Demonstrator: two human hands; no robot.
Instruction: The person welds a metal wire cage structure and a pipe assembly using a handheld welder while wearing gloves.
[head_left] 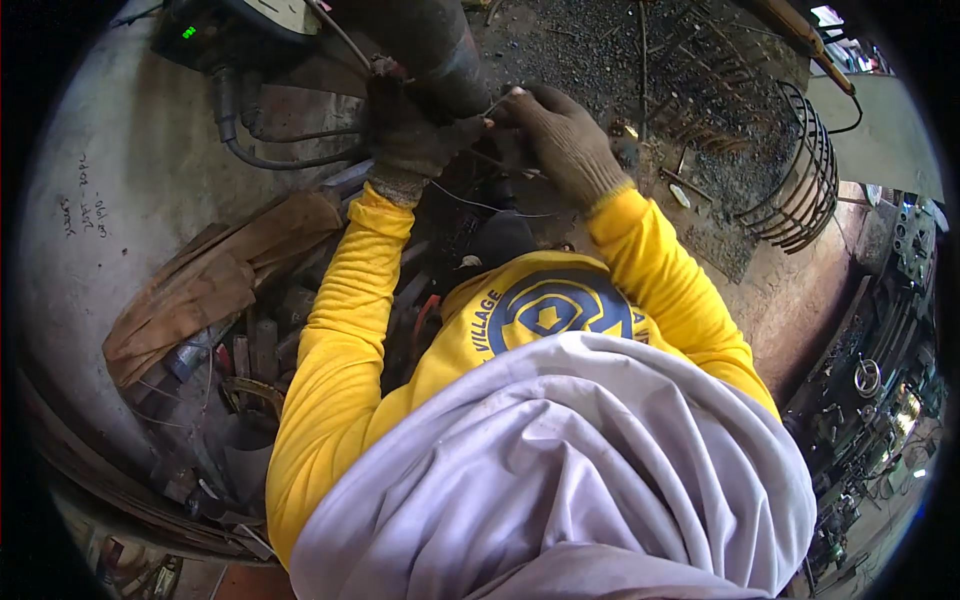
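Metal workshop: welding machine (235,30) w/ cables, scrap steel (255,350), wire cage frame (805,170), gritty floor

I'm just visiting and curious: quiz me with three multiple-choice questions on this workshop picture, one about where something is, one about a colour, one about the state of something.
1. Where is the round wire cage?
A. To the person's right, on the ground
B. To the person's left
C. In the left hand

2. What colour are the person's sleeves?
A. Blue
B. Yellow
C. Black

3. How are the two hands?
A. Bare and spread flat
B. Far apart
C. Gloved, close together on a thin wire

Answers:
1. A, the cage lies at the picture's right rim.
2. B, both sleeves are bright yellow.
3. C, the left hand and right hand wear dark gloves and meet at the wire.
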